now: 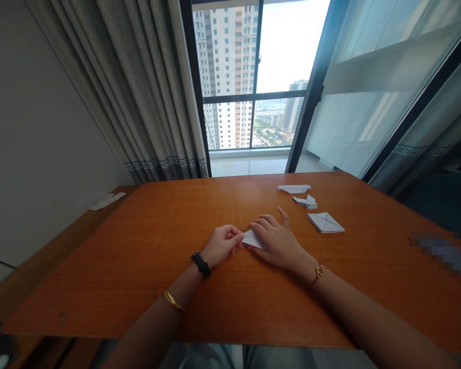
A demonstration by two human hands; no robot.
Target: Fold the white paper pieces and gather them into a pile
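Note:
A small piece of folded white paper [252,239] lies between my two hands near the middle of the wooden table. My left hand [223,245] pinches its left tip between thumb and fingers. Across its right part lies my right hand [275,241], palm down, with the index finger lifted and the other fingers stretched over the paper. The right hand hides most of that end, so the paper's full shape cannot be made out.
On the orange-brown table [169,215], a folded paper square [326,223], a crumpled-looking folded paper piece [306,202] and a flat folded paper strip [294,189] lie to the right. White paper [106,201] rests on a ledge at the left. A window stands beyond the far edge.

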